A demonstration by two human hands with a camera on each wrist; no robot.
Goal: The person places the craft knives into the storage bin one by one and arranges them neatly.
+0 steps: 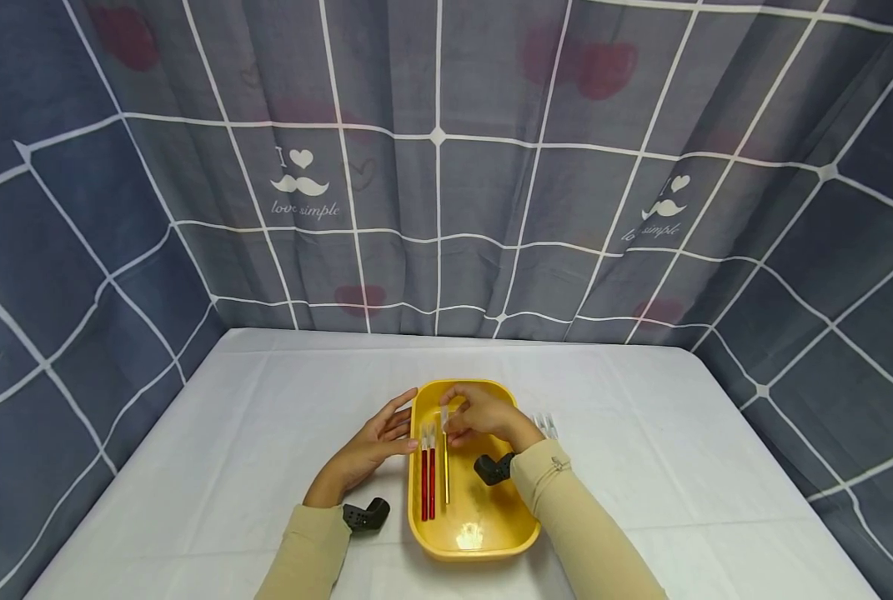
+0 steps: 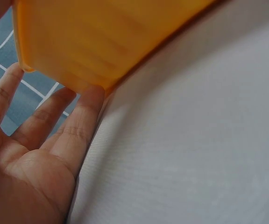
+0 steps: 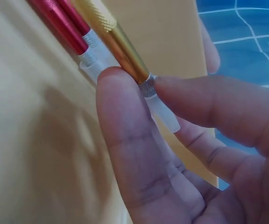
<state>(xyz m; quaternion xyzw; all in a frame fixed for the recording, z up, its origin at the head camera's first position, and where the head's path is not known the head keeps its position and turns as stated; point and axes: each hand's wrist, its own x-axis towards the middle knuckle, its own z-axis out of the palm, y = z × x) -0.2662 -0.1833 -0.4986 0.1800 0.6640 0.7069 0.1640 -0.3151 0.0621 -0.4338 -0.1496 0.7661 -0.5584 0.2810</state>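
Observation:
A yellow tray [image 1: 484, 533] lies on the white table, its long sides running away from me. My right hand [image 1: 484, 415] is over its far part, pinching a gold craft knife [image 3: 130, 58] between thumb and forefinger at the knurled collar, where a translucent cap [image 3: 165, 114] covers the tip. Left of it, two red craft knives [image 1: 428, 483] with similar caps lie side by side along the tray's left wall. My left hand [image 1: 367, 450] is at that wall from outside; its fairly straight fingers [image 2: 76, 126] touch the outer face, with the thumb at the rim.
Fork tines [image 1: 545, 425] stick out to the right of the tray, the rest hidden behind my right sleeve [image 1: 566, 500]. Black wrist cameras [image 1: 367, 515] sit at both wrists. A grey-blue checked curtain [image 1: 416, 183] encloses the white table [image 1: 303, 367] at the back and sides.

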